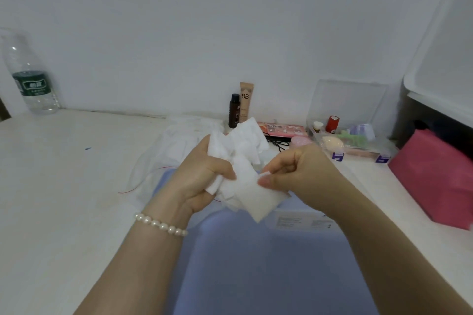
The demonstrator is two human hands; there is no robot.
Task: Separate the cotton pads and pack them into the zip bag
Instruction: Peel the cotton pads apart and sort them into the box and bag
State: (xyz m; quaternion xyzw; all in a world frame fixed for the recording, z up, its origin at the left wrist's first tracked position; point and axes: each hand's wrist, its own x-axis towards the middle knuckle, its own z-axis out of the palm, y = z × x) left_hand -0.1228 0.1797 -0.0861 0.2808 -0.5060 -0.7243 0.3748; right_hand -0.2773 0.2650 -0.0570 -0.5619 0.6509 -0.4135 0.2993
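- My left hand [202,174] had a clenched grip on a crumpled bunch of white cotton pads [240,151], which I held up in front of me over the tabletop [64,174].
- My right hand [294,171] pinched the edge of one cotton pad [256,197] at the lower side of the bunch, thumb and forefinger closed on it, the other fingers curled in.
- The two hands were close together, the bunch between them and touching both.
- A pearl bracelet [161,225] sat on my left wrist.
- The clear zip bag [176,146] lay on the tabletop just behind my left hand, with some white pads showing through it; I could not tell whether its mouth was open.
- A red thread [143,179] ran along the tabletop near the bag.
- A pale blue bin [256,263] stood below my hands.
- Against the wall stood a dark small bottle [234,110] and a BB cream tube [246,101], side by side.
- To the right lay a clear organiser box [350,133] holding small cosmetics, and beyond it a pink pouch [435,174].
- A water bottle [30,79] stood far off at the left by the wall.
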